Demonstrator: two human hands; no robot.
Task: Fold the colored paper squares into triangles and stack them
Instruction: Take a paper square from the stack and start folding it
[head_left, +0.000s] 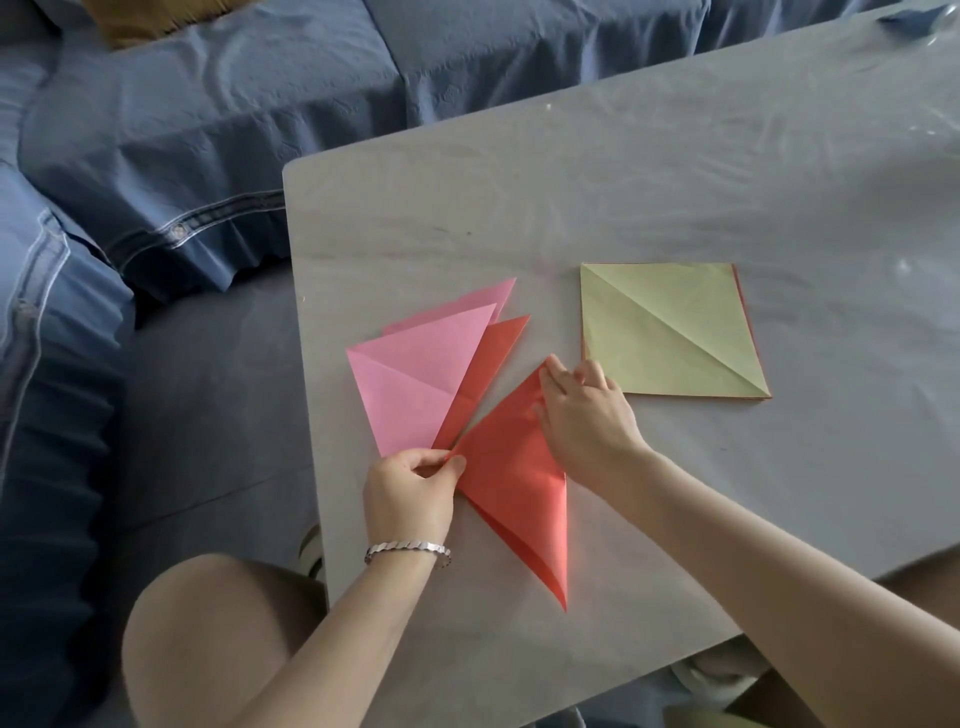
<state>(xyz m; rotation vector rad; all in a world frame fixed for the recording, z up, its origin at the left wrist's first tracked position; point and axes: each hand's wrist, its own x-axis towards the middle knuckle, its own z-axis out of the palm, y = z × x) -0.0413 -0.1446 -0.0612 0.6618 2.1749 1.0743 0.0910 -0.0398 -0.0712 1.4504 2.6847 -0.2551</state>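
Observation:
A red paper triangle lies folded on the grey table. My left hand pinches its left corner between thumb and fingers. My right hand presses flat on its upper corner. To the left sits a fanned pile of folded triangles: a pink one on top, another pink one behind, and a red one beside them. To the right lies a stack of unfolded squares, with a creased pale green sheet on top and a red edge showing beneath.
A sofa with a blue cover runs along the table's far and left sides. My bare knee is at the table's near left corner. The table's left edge passes close to the pink triangles.

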